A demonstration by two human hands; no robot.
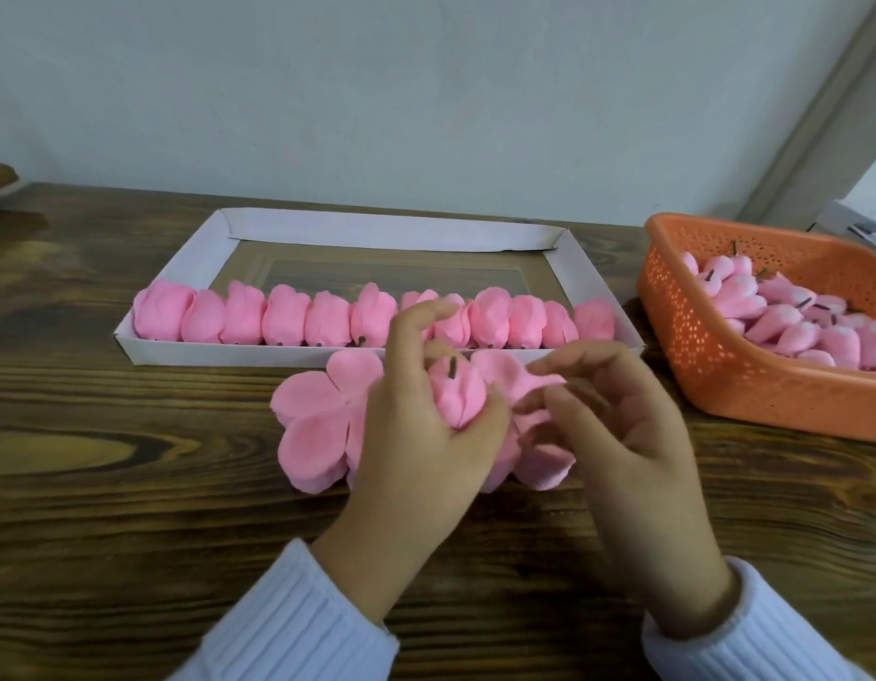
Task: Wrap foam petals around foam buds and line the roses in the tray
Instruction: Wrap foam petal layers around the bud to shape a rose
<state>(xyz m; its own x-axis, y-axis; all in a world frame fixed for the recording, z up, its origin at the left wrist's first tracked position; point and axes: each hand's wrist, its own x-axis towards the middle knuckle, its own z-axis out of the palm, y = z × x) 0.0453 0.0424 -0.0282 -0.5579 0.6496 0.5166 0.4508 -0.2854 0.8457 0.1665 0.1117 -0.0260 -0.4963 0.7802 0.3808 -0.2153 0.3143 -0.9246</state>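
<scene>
My left hand (416,425) grips a pink foam rose (458,393) with its dark stem end pointing up, petals wrapped round the bud. Just to its right, my right hand (617,415) hovers with loosely bent fingers and holds nothing that I can see. Under both hands lies a stack of flat pink foam petals (318,425) on the table. Behind them a white cardboard tray (377,231) holds a row of several finished pink roses (283,314) along its near wall.
An orange perforated plastic basket (720,356) at the right holds several pink foam buds (789,321) with dark stems. The dark wooden table (106,508) stretches left and forward. A pale wall stands behind the tray.
</scene>
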